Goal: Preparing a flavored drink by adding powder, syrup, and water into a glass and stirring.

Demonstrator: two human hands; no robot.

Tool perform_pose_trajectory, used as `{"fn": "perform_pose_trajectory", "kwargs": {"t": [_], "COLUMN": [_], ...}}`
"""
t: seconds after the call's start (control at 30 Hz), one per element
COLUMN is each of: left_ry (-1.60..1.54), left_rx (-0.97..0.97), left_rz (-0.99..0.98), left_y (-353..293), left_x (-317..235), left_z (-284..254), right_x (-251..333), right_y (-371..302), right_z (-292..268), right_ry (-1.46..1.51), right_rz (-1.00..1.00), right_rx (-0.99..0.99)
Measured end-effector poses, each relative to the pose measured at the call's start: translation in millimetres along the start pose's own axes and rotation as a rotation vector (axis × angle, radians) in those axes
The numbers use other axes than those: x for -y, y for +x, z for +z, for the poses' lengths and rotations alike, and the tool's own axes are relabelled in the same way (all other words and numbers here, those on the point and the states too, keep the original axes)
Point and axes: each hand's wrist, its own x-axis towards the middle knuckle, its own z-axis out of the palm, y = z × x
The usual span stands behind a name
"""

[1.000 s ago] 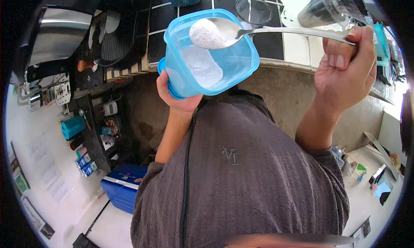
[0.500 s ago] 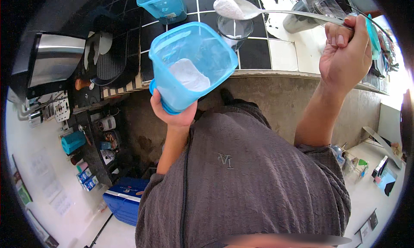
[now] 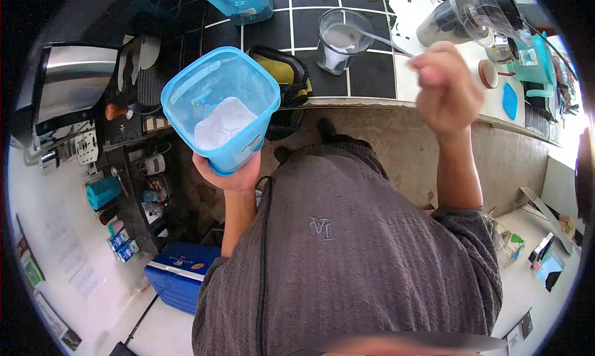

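Observation:
My left hand [image 3: 246, 175] grips a translucent blue square tub [image 3: 238, 154] from below, in front of the counter. White powder [image 3: 223, 125] lies at the bottom of that tub, which leans with its mouth facing me. Over the counter edge, my right hand [image 3: 447, 89], a little blurred, is closed on the end of a metal spoon [image 3: 389, 43]. The spoon's head is inside a clear drinking glass [image 3: 328, 60] standing on the black tiles, and white powder shows in the glass.
A second blue tub [image 3: 251, 12] stands at the counter's back. A black and yellow bag-like thing [image 3: 279, 71] sits behind my tub. Toward the right are a clear container [image 3: 439, 24], a brown-rimmed cup [image 3: 488, 74], a blue lid [image 3: 509, 101] and a teal pitcher [image 3: 536, 68].
My right hand has moved left and lowered the powder-heaped spoon into the glass. My left hand has shifted the tub left, away from the glass.

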Motion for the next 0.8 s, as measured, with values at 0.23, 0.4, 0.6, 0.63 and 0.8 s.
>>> {"fn": "perform_pose_trajectory", "kwargs": {"t": [0.23, 0.4, 0.6, 0.63, 0.8], "left_ry": [-0.018, 0.052, -0.246, -0.216, -0.301], "left_rx": [-0.011, -0.039, 0.195, 0.280, 0.270], "left_rz": [0.004, -0.029, -0.111, -0.103, -0.160], "left_y": [1, 8, 12, 14, 17], "left_x": [1, 4, 2, 4, 6], "left_z": [-3, -19, -15, -22, -42], "right_x": [6, 24, 52, 59, 105], "right_y": [3, 12, 30, 31, 48], "right_z": [-3, -17, -50, -49, 13], "right_ry": [0.015, -0.760, -0.395, 0.556, 0.635], "right_rz": [-0.064, 0.306, 0.238, 0.472, 0.441], "right_rx": [0.060, -0.344, -0.382, -0.510, -0.356]}}
